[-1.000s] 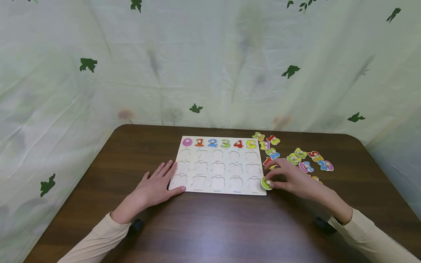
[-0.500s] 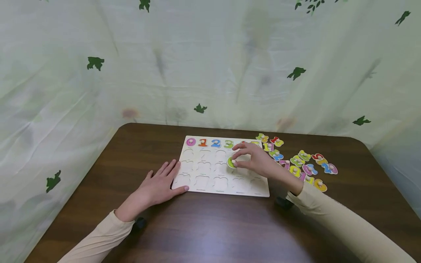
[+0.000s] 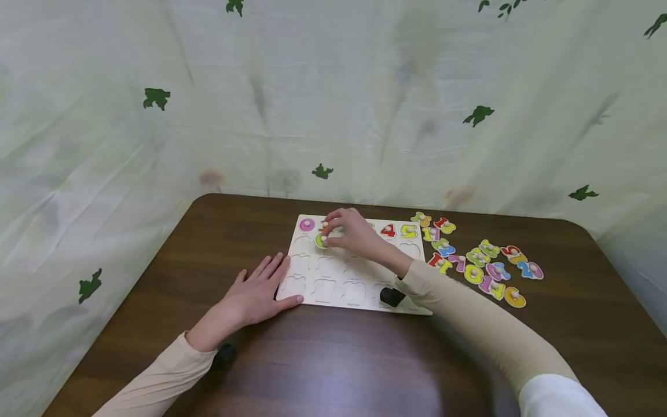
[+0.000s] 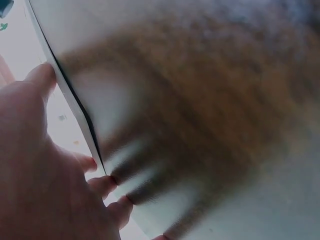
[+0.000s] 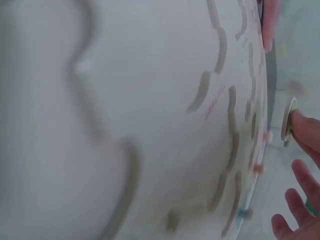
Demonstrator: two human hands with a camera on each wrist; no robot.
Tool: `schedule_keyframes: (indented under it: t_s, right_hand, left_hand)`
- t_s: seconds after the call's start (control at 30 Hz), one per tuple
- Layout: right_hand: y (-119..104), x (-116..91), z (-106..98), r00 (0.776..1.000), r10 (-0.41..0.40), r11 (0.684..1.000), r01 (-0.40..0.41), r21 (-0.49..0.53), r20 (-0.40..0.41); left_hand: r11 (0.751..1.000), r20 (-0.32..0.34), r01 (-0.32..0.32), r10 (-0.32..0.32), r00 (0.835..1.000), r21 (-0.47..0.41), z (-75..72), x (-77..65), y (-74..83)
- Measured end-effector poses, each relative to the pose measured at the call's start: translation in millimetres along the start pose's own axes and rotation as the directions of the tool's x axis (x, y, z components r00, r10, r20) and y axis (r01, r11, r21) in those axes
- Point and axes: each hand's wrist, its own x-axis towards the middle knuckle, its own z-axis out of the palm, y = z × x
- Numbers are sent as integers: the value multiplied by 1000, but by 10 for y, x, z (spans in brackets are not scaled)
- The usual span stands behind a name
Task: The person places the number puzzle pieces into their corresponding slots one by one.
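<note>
My right hand is above the upper left of a white number puzzle board. Thumb and fingers pinch a green puzzle piece by its pale knob, near the coloured 1; its numeral is not readable. Seen edge-on in the right wrist view, that piece is raised off the board. My left hand lies flat with spread fingers, touching the board's left edge. In the left wrist view the left hand rests against that edge. The top row holds numbers, some covered by my right hand; recesses fill the rows below.
Several loose number pieces lie on the brown table right of the board, some close to its edge. A dark wrist camera hangs over the board's lower right. A pale curtain stands behind the table.
From the board's right edge, my right hand has carried the green piece leftward and away across the board to its upper left. The left hand has stayed in place; the head view has shifted slightly.
</note>
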Motion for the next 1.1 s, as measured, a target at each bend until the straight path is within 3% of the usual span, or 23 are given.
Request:
schedule_keyframes:
  t_s: [0.2,0.47,1.1]
  right_hand:
    - [-136,244,165,999,13,999,-12,-52,30]
    - [-222,424,328,997,38,988,-27,-151,68]
    - [-300,474,337,995,10,952,22,-304,104]
  left_hand:
    - [1000,-12,-4,4,1000,3,-1,-3,-6]
    - [1000,-22,-6,6,1000,-3,17,-10,-13]
    - [1000,-19,-5,5,1000,15,-12,-20,-4]
